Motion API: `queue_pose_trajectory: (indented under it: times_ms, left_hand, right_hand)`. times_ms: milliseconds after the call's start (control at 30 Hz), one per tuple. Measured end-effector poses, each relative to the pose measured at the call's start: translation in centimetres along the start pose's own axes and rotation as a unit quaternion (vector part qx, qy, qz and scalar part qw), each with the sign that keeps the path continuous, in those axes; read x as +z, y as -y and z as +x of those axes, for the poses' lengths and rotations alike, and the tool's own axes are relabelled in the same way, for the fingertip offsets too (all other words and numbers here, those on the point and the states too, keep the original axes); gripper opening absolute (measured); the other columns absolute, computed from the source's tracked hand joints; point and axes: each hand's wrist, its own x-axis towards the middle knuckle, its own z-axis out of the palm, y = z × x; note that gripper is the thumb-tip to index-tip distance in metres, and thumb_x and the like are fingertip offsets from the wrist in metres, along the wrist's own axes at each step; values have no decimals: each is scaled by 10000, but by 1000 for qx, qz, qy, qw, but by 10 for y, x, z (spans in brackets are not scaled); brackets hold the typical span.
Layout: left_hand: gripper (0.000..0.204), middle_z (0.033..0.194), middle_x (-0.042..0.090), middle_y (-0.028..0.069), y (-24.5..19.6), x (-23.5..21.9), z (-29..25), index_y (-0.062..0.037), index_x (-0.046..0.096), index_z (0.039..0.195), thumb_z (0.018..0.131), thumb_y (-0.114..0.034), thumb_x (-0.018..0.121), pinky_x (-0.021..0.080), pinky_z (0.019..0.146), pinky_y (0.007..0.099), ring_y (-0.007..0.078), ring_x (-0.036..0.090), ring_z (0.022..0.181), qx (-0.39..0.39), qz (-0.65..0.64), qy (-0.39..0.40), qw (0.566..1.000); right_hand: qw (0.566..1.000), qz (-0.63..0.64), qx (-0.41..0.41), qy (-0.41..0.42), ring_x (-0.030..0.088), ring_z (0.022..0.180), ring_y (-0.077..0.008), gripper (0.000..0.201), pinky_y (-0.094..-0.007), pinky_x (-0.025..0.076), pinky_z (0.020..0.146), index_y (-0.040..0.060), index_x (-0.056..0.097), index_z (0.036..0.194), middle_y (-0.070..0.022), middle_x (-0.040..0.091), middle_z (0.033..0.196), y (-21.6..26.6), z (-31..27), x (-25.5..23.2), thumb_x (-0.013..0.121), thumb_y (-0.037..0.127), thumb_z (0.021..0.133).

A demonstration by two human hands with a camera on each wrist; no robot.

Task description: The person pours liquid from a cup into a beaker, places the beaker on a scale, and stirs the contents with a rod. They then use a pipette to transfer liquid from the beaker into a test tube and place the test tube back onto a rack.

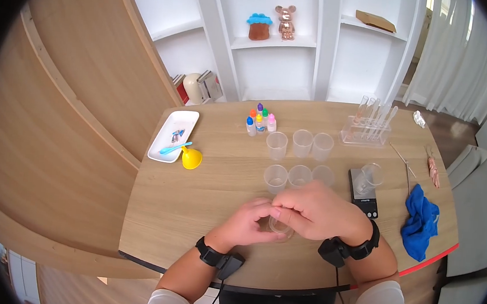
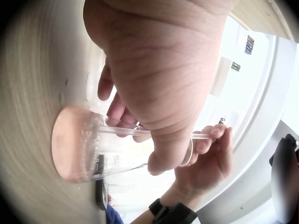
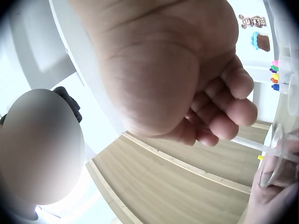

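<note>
My left hand (image 1: 247,223) curls round a clear cup (image 1: 278,227) at the near middle of the table. Pinkish liquid (image 2: 72,144) with bubbles on top fills the bottom of that cup in the left wrist view. The fingers of my right hand (image 1: 320,212) pinch a thin translucent stick (image 2: 117,131) above the rim, its lower end reaching the liquid. Seen from the right wrist, the right hand (image 3: 182,88) has curled fingers with the stick (image 3: 247,142) coming out beneath them, and the left hand (image 3: 273,205) is beside the cup's rim (image 3: 266,179).
Several clear cups (image 1: 277,145) stand beyond my hands. To the right are a black scale (image 1: 370,205) bearing a cup, a blue cloth (image 1: 420,222) and a test tube rack (image 1: 365,134). Dropper bottles (image 1: 260,123) stand behind; a white tray (image 1: 188,121) and yellow funnel (image 1: 192,159) lie left.
</note>
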Motion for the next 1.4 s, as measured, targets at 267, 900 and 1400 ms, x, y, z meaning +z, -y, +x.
queue_pose_trajectory:
  times_ms: [267,900,1400]
  left_hand:
    - [378,905,642,73,-2,1,1,-82,664,1028,718,-183,858,488,777,362,272,609,868,2,-8,-12,1000]
    - [377,933,657,74,-4,-2,0,-100,672,1043,724,-183,855,497,799,375,278,621,894,-14,4,11,1000]
    - [410,1009,676,86,-5,-3,0,-89,677,1085,729,-192,853,504,838,373,286,629,952,-24,3,18,1000]
  right_hand:
    - [999,-6,-32,2,559,577,-334,174,-395,421,524,62,638,812,-122,599,663,-2,0,2,624,175,943]
    - [1000,-3,-13,0,563,569,-325,149,-392,418,518,56,644,829,-130,593,662,-1,1,2,627,159,935]
    - [999,-15,-40,5,570,566,-319,129,-388,425,519,58,654,848,-119,596,656,-7,1,5,623,150,932]
